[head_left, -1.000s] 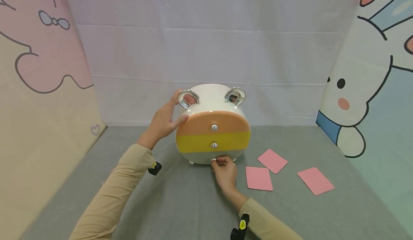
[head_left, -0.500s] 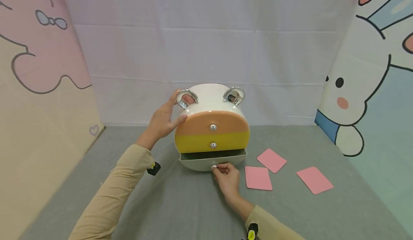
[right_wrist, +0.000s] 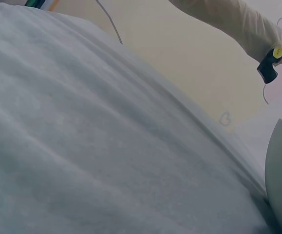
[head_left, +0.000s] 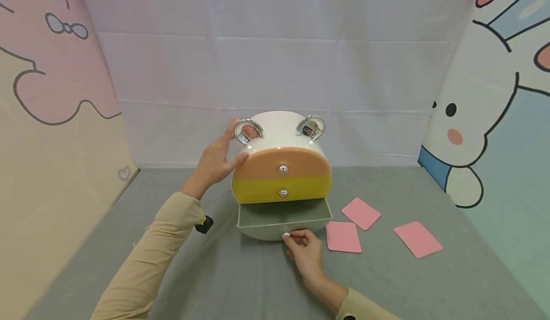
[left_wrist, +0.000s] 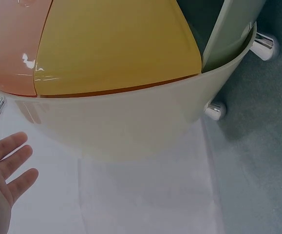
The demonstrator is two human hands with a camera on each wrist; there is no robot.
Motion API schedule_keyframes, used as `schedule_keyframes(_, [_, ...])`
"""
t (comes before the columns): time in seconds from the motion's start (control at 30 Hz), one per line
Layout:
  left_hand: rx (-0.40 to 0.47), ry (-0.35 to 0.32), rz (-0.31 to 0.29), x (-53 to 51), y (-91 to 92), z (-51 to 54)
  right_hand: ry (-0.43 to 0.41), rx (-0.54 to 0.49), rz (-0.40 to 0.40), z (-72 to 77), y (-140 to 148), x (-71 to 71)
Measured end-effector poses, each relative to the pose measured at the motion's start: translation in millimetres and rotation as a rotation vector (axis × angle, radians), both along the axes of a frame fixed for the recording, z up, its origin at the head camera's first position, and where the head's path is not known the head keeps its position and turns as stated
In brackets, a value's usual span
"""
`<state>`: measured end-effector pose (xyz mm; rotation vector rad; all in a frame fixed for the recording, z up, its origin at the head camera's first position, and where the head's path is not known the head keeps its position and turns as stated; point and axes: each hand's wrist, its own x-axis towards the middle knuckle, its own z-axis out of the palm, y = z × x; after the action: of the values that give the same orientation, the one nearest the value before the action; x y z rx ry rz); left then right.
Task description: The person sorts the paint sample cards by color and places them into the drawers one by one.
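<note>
A small rounded drawer box [head_left: 277, 124] with a white shell and silver ear-shaped rings stands on the grey cloth. Its orange [head_left: 262, 165] and yellow drawers [head_left: 258, 191] are closed, each with a silver knob. The bottom grey-green drawer [head_left: 262, 232] is pulled well out, and its visible inside is bare. My right hand [head_left: 308, 255] pinches that drawer's knob [head_left: 286, 235] between thumb and fingers. On the box's upper left side rests my left hand [head_left: 215, 162], thumb at the front edge. The left wrist view shows its extended fingers [left_wrist: 19, 161] beside the shell.
Several things lie flat nearby: pink cards [head_left: 361, 213] to the right of the box, one close to the drawer's right corner. A white cloth backdrop [head_left: 275, 71] hangs behind, with printed cartoon panels [head_left: 507, 133] at both sides.
The bottom drawer, closed one second ago, has slid out toward me. My right hand moved nearer with its knob. My left hand stayed on the box.
</note>
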<state>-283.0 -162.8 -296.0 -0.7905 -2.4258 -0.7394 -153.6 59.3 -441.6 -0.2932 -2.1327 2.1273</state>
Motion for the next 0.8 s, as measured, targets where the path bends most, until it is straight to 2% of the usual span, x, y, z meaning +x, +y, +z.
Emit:
schedule_keyframes(0.3, [0.000, 0.002, -0.002, -0.6, -0.7, -0.5, -0.035, -0.022, 0.040, 2.0, 0.4, 14.7])
schedule_keyframes(0.57, [-0.002, 0.004, -0.001, -0.4, -0.9, -0.2, -0.046, -0.040, 0.036, -1.9, 0.4, 19.9])
schedule_keyframes(0.8, [-0.005, -0.004, 0.002, -0.9, -1.1, -0.2, -0.019, -0.028, 0.033, -3.3, 3.7, 23.4])
